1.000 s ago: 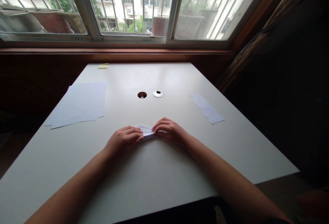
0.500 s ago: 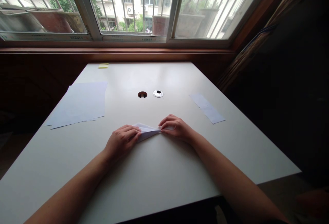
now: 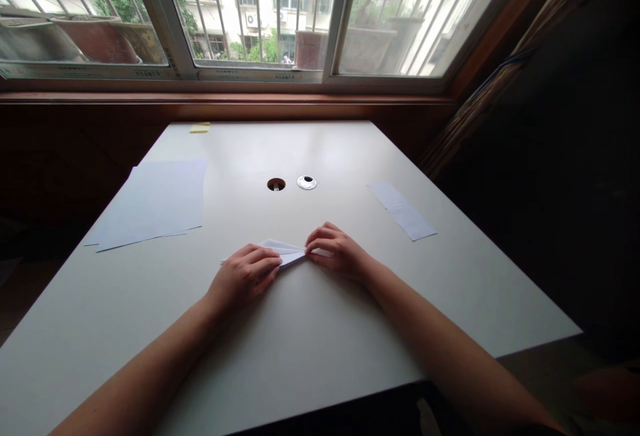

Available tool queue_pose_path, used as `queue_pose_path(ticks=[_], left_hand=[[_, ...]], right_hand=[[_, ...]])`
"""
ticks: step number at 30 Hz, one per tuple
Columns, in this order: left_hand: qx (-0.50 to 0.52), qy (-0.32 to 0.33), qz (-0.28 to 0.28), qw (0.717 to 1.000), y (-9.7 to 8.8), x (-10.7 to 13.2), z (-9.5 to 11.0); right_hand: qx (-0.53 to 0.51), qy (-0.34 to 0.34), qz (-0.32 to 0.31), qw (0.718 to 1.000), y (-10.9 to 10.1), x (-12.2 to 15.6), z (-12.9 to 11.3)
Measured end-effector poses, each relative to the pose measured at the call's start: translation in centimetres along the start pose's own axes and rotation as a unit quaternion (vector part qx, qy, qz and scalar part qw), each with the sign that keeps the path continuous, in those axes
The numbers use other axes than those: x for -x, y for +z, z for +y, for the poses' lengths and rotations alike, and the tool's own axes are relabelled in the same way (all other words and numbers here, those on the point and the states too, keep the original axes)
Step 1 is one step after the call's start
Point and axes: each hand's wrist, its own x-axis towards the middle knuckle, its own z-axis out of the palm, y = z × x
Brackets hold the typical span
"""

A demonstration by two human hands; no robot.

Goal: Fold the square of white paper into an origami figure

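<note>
A small folded white paper lies on the white table, near its middle. My left hand lies over the paper's left part with its fingers curled down, pressing it to the table. On the right, my right hand pinches the paper's narrow end between closed fingertips. Most of the paper is hidden under the two hands; only a pointed middle section shows between them.
A stack of white sheets lies at the left. A narrow paper strip lies at the right. A round cable hole and its loose cap sit beyond the hands. A yellow note is at the far edge, below the window.
My right hand slid out to the right along the fold, then came back a little left. My left hand shifted slightly, and a bit of paper now shows at its left.
</note>
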Motion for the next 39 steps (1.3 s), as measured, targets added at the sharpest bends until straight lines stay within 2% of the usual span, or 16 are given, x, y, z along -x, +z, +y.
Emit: queue_pose_path(ticks=[8, 16, 27, 32, 39], left_hand=[[-0.004, -0.015, 0.021, 1.0, 0.6, 0.0, 0.4], [0.042, -0.084, 0.017, 0.995, 0.4, 0.2, 0.2], [0.095, -0.164, 0.015, 0.982, -0.2, -0.4, 0.5], [0.09, -0.17, 0.007, 0.981, -0.2, -0.7, 0.6], [0.047, -0.129, 0.008, 0.99, 0.0, -0.8, 0.9]], right_hand=[[0.042, -0.012, 0.004, 0.999, 1.3, -0.5, -0.9], [0.002, 0.064, 0.005, 0.998, 1.4, 0.0, -0.4], [-0.034, 0.136, 0.004, 0.99, 1.2, -0.4, -0.7], [-0.055, 0.133, 0.001, 0.99, 1.5, -0.6, -0.9], [-0.048, 0.105, -0.009, 0.993, 1.9, -0.9, -0.9]])
